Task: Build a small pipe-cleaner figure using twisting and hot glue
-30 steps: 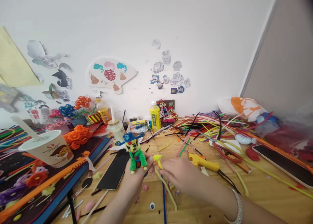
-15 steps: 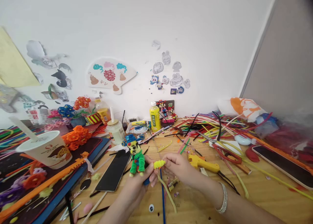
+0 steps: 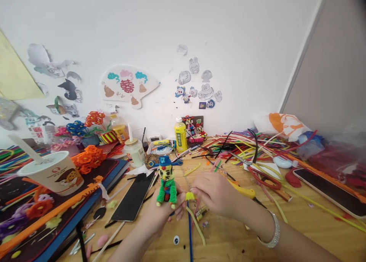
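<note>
My left hand (image 3: 164,214) is closed round the base of a small pipe-cleaner figure (image 3: 167,182) with a blue hat, yellow face and green body, held upright. My right hand (image 3: 213,193), with a silver bracelet at the wrist, pinches a coiled yellow pipe cleaner (image 3: 190,196) just right of the figure. The yellow strand's tail (image 3: 198,226) and a blue pipe cleaner (image 3: 190,231) hang down toward the wooden table (image 3: 300,231).
A yellow glue gun (image 3: 243,191) lies behind my right hand. Several loose pipe cleaners (image 3: 246,144) pile at the back right beside a phone (image 3: 328,193). A paper cup (image 3: 53,172), pipe-cleaner flowers (image 3: 88,159), a black card (image 3: 134,197) and a yellow bottle (image 3: 180,134) stand left and behind.
The figure has shifted right and turned more upright. My right hand has come closer to it and turned the yellow coil, now covering more of the glue gun.
</note>
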Demonstrator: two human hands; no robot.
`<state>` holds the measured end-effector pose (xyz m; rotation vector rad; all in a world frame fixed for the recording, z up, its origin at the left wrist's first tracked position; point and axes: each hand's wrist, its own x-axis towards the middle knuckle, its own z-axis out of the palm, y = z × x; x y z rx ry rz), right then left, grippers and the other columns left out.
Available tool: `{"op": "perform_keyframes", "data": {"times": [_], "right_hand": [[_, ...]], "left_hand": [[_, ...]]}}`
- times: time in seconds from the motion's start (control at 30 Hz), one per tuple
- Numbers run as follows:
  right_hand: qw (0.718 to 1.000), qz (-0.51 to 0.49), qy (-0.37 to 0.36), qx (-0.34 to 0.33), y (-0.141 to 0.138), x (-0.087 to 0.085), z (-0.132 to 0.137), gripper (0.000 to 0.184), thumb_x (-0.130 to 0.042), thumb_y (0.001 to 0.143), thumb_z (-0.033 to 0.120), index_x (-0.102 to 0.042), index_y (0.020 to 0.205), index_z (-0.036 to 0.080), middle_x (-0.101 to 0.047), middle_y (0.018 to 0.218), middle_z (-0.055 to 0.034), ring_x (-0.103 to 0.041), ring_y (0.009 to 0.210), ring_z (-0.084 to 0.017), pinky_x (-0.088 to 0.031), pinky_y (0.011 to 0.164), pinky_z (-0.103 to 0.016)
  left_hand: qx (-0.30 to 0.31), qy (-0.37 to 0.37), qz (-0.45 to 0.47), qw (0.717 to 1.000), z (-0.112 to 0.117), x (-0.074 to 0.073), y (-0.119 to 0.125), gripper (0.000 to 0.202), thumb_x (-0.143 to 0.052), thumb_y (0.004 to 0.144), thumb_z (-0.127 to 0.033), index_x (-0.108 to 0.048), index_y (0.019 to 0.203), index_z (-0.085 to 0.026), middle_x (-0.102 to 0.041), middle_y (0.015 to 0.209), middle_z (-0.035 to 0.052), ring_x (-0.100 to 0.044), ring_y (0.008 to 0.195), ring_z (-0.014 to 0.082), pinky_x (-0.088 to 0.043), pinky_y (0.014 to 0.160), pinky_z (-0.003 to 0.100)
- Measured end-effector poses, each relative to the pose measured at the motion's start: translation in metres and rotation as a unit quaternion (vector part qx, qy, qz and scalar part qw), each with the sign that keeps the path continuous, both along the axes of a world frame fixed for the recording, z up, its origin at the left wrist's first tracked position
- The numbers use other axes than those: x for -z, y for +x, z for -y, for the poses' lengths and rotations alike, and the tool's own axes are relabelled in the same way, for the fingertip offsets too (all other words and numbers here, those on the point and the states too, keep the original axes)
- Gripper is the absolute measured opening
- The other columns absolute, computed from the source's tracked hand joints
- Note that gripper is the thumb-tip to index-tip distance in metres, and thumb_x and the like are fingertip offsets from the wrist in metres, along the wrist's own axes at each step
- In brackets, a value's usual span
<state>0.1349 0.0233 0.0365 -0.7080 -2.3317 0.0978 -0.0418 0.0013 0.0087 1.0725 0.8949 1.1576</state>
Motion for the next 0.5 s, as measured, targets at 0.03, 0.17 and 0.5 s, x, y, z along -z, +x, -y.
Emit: {"op": "perform_keyframes", "data": {"times": [0.03,0.17,0.5], "right_hand": [[0.999,-0.025,-0.032,-0.018,0.000,0.003,-0.003,0.031,-0.031,0.090,0.028,-0.048,0.066,0.018,-0.049,0.061,0.0002,-0.044,0.057,-0.012,-0.032,0.055,-0.024],[0.947,-0.182,-0.258,-0.066,-0.013,0.026,-0.007,0.036,-0.035,0.088,0.041,-0.039,0.060,0.019,-0.037,0.056,0.0046,-0.037,0.052,-0.009,-0.030,0.049,-0.021],[0.843,-0.316,-0.436,0.000,-0.050,0.054,0.014,0.035,-0.035,0.086,0.046,-0.044,0.067,0.019,-0.040,0.047,0.0065,-0.038,0.039,-0.008,-0.033,0.040,-0.020]], "left_hand": [[0.026,-0.005,0.014,1.000,0.001,0.000,0.001,0.023,-0.071,0.063,-0.031,-0.054,0.069,-0.017,-0.045,0.045,-0.0063,-0.036,0.037,0.0048,-0.027,0.036,0.017],[0.042,-0.038,0.086,0.995,0.000,0.001,0.005,0.027,-0.074,0.060,-0.029,-0.052,0.068,-0.016,-0.046,0.044,-0.0069,-0.032,0.037,0.0023,-0.026,0.036,0.014],[-0.131,0.029,0.027,0.991,0.000,0.000,0.014,0.032,-0.071,0.060,-0.040,-0.048,0.064,-0.018,-0.048,0.047,-0.0053,-0.039,0.042,0.0056,-0.025,0.034,0.014]]}}
